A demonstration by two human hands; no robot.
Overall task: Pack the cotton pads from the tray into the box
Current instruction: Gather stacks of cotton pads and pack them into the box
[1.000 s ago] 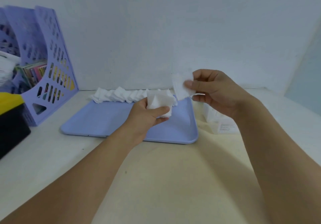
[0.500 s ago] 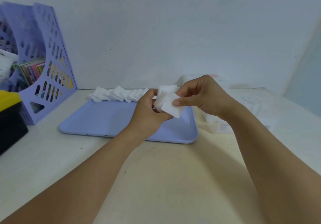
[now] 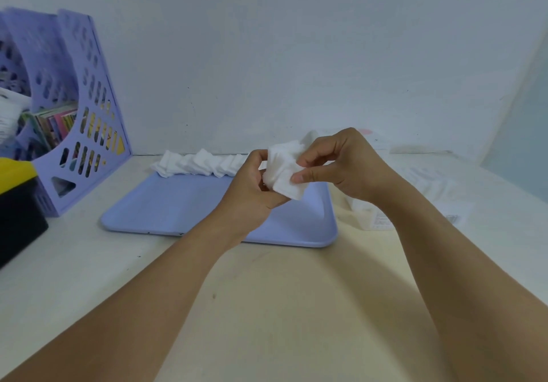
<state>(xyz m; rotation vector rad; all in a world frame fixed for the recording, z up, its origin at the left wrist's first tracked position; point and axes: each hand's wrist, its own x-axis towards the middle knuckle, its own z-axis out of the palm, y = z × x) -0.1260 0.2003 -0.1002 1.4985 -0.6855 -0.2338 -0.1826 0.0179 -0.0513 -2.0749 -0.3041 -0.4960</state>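
Both hands meet above the tray (image 3: 184, 209): the left hand (image 3: 252, 195) curls round a stack of pads (image 3: 281, 171), and the right hand (image 3: 341, 168) pinches the front pad with thumb and fingers. More pads lie in a row (image 3: 198, 166) along the tray's far edge. The box (image 3: 376, 212) sits right of the tray, half hidden by the right wrist. A file rack (image 3: 74, 109) stands far left.

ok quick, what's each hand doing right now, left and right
Left hand: closed around a small stack of cotton pads.
Right hand: pinching the front pad of that stack.
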